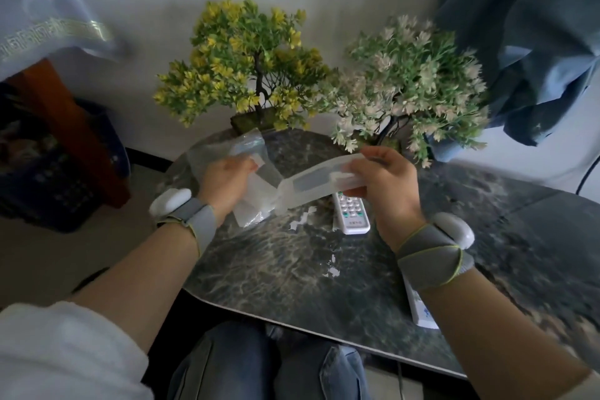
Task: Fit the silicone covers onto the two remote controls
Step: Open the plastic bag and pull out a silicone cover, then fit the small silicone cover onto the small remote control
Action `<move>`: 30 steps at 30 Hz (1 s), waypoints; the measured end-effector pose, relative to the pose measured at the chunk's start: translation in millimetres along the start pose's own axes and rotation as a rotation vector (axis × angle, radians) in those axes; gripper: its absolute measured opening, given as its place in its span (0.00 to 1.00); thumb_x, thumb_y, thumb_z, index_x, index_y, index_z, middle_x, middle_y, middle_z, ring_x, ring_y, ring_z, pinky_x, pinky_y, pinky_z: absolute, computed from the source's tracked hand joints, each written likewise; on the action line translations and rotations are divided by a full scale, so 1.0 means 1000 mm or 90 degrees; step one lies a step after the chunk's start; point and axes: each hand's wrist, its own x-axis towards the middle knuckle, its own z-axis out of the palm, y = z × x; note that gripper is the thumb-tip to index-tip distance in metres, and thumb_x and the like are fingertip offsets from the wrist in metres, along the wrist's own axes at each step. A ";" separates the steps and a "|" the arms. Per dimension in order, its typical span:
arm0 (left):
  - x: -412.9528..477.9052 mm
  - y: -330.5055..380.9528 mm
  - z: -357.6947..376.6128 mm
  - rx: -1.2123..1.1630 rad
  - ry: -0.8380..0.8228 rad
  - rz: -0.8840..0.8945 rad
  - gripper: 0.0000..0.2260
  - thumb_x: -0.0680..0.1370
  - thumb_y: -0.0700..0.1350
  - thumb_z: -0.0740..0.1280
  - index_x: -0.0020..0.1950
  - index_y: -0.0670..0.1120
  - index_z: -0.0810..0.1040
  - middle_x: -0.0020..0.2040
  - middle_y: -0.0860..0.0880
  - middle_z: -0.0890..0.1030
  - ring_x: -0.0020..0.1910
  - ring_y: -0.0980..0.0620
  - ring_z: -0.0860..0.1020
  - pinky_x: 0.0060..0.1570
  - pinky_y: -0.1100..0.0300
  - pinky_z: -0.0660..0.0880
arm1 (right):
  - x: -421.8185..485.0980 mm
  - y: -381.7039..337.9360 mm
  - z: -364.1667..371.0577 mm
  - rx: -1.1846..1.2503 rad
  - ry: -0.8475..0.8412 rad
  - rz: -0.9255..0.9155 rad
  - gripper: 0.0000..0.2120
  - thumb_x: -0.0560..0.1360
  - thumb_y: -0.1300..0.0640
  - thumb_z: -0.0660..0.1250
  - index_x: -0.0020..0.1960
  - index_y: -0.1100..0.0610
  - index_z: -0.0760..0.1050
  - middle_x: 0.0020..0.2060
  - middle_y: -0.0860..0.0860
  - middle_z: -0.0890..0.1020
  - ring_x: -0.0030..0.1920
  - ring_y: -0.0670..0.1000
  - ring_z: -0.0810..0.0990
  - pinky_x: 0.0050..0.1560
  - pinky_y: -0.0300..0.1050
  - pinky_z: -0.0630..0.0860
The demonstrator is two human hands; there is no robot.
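My right hand [386,178] grips one end of a translucent silicone cover [311,183], held in the air above the table. My left hand [224,178] holds a clear plastic bag [246,156] that hangs down to the tabletop, and the cover's other end reaches into it. Under the cover a white remote control [352,213] lies flat on the table, keypad up. A second white remote [420,305] lies near the table's front right edge, partly hidden by my right forearm.
The dark marbled table [292,269] has a rounded front edge near my knees. Two artificial bonsai plants stand at the back, a yellow-green one [243,62] and a pale one [409,81]. A dark crate [55,178] sits on the floor left.
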 end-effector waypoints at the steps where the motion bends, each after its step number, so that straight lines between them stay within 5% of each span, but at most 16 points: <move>1: -0.006 -0.004 0.002 -0.018 0.019 0.026 0.09 0.74 0.47 0.65 0.40 0.44 0.81 0.37 0.46 0.80 0.38 0.48 0.76 0.38 0.57 0.71 | -0.002 0.005 0.000 0.018 0.000 0.019 0.07 0.73 0.68 0.67 0.50 0.62 0.75 0.41 0.56 0.77 0.35 0.53 0.79 0.28 0.40 0.77; 5: -0.035 -0.016 0.007 -0.177 -0.010 -0.077 0.13 0.75 0.51 0.63 0.41 0.42 0.79 0.35 0.44 0.83 0.31 0.46 0.80 0.32 0.58 0.75 | -0.013 0.024 0.001 0.136 -0.008 0.107 0.08 0.72 0.70 0.65 0.51 0.64 0.75 0.41 0.57 0.78 0.38 0.54 0.79 0.31 0.40 0.78; 9: -0.054 -0.026 0.013 -0.252 -0.108 -0.146 0.08 0.75 0.49 0.68 0.44 0.44 0.79 0.40 0.43 0.83 0.36 0.48 0.82 0.40 0.56 0.81 | -0.037 0.047 0.000 0.121 -0.054 0.194 0.08 0.69 0.71 0.67 0.46 0.62 0.75 0.40 0.60 0.79 0.36 0.55 0.79 0.29 0.40 0.77; 11: -0.059 -0.030 0.016 -0.244 -0.104 -0.123 0.02 0.74 0.43 0.69 0.44 0.45 0.80 0.43 0.42 0.82 0.40 0.48 0.81 0.38 0.58 0.81 | -0.048 0.055 -0.005 0.031 -0.106 0.200 0.07 0.67 0.69 0.69 0.43 0.60 0.76 0.36 0.58 0.79 0.33 0.53 0.77 0.29 0.41 0.75; 14: -0.068 -0.036 0.017 -0.202 -0.145 -0.084 0.07 0.72 0.36 0.69 0.48 0.45 0.79 0.45 0.41 0.82 0.43 0.46 0.82 0.36 0.58 0.80 | -0.047 0.057 -0.017 -0.180 -0.110 0.069 0.04 0.69 0.58 0.71 0.38 0.59 0.79 0.32 0.53 0.81 0.33 0.51 0.78 0.32 0.43 0.75; 17: -0.075 -0.041 0.016 -0.135 -0.218 -0.075 0.10 0.71 0.34 0.69 0.51 0.42 0.78 0.47 0.38 0.83 0.45 0.41 0.83 0.43 0.51 0.82 | -0.020 0.058 -0.023 -0.555 -0.037 -0.150 0.09 0.70 0.53 0.69 0.48 0.56 0.78 0.47 0.54 0.81 0.49 0.54 0.78 0.45 0.44 0.73; 19: -0.076 -0.045 0.016 -0.102 -0.228 -0.058 0.10 0.70 0.33 0.69 0.50 0.43 0.78 0.46 0.37 0.82 0.45 0.40 0.83 0.44 0.49 0.82 | -0.002 0.064 -0.020 -0.730 -0.064 -0.166 0.21 0.71 0.50 0.68 0.60 0.59 0.71 0.60 0.57 0.73 0.61 0.59 0.70 0.58 0.51 0.70; 21: -0.076 -0.050 0.017 -0.032 -0.214 -0.008 0.09 0.71 0.34 0.69 0.48 0.44 0.77 0.40 0.40 0.81 0.40 0.42 0.82 0.41 0.50 0.81 | 0.006 0.070 -0.015 -0.795 -0.090 -0.125 0.27 0.72 0.48 0.66 0.64 0.61 0.65 0.63 0.60 0.70 0.63 0.62 0.67 0.60 0.56 0.69; 24: -0.077 -0.052 0.014 0.086 -0.205 0.086 0.08 0.69 0.37 0.70 0.48 0.40 0.77 0.31 0.44 0.79 0.31 0.47 0.78 0.35 0.50 0.78 | 0.007 0.073 -0.008 -0.821 -0.106 -0.113 0.25 0.74 0.50 0.64 0.64 0.62 0.61 0.62 0.63 0.70 0.62 0.64 0.69 0.55 0.55 0.69; 27: -0.077 -0.054 0.009 0.183 -0.199 0.139 0.07 0.69 0.41 0.72 0.43 0.43 0.76 0.32 0.49 0.77 0.33 0.50 0.77 0.38 0.54 0.76 | 0.004 0.067 -0.007 -0.763 -0.083 -0.093 0.21 0.75 0.51 0.63 0.61 0.63 0.62 0.57 0.63 0.75 0.56 0.65 0.74 0.49 0.53 0.69; 30: -0.080 -0.057 0.003 0.227 -0.166 0.167 0.08 0.69 0.45 0.73 0.43 0.48 0.76 0.37 0.54 0.76 0.37 0.55 0.74 0.33 0.71 0.67 | -0.008 0.058 -0.011 -0.392 -0.092 0.094 0.18 0.75 0.52 0.62 0.59 0.64 0.69 0.43 0.57 0.80 0.38 0.56 0.80 0.34 0.47 0.77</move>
